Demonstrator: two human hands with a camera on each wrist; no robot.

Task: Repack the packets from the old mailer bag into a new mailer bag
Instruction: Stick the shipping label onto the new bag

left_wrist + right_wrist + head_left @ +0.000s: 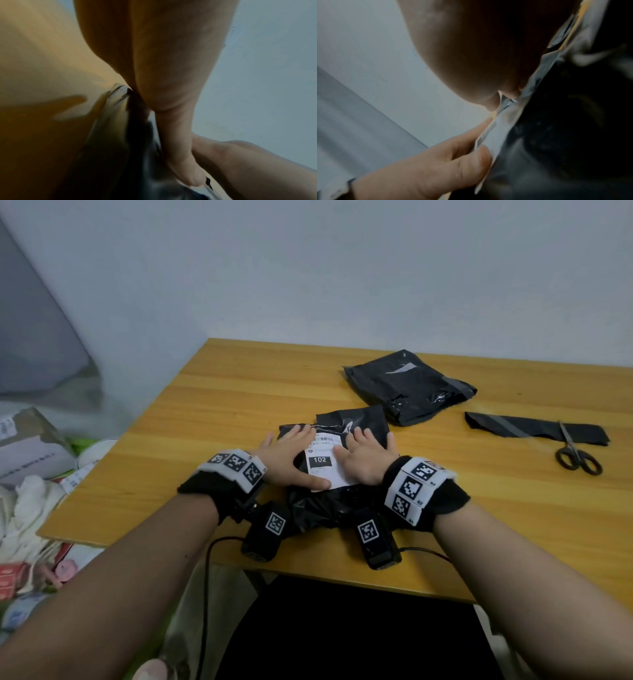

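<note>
Near the table's [212,392] front edge, the labelled black mailer bag [356,419] is pressed flat under the left hand [291,460] and right hand [366,463], fingers extended, nothing gripped.

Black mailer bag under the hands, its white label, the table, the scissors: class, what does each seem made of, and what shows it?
Black mailer bag under the hands: thin glossy plastic film, judging by creases and glints.
White rectangular label: matte printed paper, probably adhesive.
Yellow-brown table: wood or wood-look laminate; smooth with grain lines.
Black-handled scissors: grey, seemingly metal blades; handles likely plastic.
</note>
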